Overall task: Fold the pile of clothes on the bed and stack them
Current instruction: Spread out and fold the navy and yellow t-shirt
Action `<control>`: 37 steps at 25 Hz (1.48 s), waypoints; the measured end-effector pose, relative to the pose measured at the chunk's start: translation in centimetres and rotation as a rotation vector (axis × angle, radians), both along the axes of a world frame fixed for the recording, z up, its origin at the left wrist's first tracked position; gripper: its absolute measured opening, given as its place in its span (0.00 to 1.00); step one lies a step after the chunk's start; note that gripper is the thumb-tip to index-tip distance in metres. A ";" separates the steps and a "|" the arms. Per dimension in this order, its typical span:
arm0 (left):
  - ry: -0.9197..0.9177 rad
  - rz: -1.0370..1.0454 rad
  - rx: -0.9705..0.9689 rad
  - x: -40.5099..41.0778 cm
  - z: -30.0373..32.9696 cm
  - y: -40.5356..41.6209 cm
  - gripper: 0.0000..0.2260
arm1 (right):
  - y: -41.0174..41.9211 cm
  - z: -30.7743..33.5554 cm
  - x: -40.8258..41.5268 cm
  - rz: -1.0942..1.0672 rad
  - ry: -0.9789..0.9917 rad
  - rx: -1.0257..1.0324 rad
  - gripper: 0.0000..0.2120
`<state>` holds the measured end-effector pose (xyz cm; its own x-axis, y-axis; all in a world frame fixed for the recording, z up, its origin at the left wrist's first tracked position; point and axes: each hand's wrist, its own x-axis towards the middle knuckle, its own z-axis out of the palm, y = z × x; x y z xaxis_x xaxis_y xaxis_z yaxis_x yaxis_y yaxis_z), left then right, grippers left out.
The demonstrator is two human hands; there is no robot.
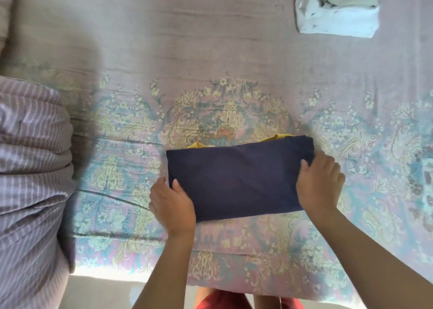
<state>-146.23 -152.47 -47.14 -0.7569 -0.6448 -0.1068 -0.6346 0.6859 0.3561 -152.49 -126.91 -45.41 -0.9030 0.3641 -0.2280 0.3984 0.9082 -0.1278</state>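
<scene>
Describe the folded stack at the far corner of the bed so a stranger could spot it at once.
Start from the floral bedspread and look to its far right corner. There lies the folded stack: a beige piece on a larger white one. It is pale and untouched, unlike the navy garment between the hands.

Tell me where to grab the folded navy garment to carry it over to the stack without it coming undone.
Probably grip the navy garment at its two short ends, coming in from left and right, as the left hand and right hand do now. It lies as a wide flat rectangle, so end grips should keep the layers together.
</scene>
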 end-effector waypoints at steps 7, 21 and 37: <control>-0.232 -0.821 -0.196 -0.6 -3.2 1.1 0.28 | -1.9 -2.9 1.5 0.577 -0.226 0.122 0.31; -0.209 -0.130 0.213 -1.3 -0.9 -0.1 0.38 | -6.3 -1.8 4.4 0.742 -0.039 0.097 0.34; -0.234 -0.333 1.225 -5.3 9.1 7.7 0.40 | -4.3 6.8 5.0 -0.570 0.033 -1.358 0.15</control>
<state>-151.57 -144.78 -38.00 -0.7443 0.1819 -0.6426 -0.6297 0.1295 0.7660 -147.48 -131.26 -38.59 -0.7258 0.1927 -0.6603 0.6332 -0.1880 -0.7508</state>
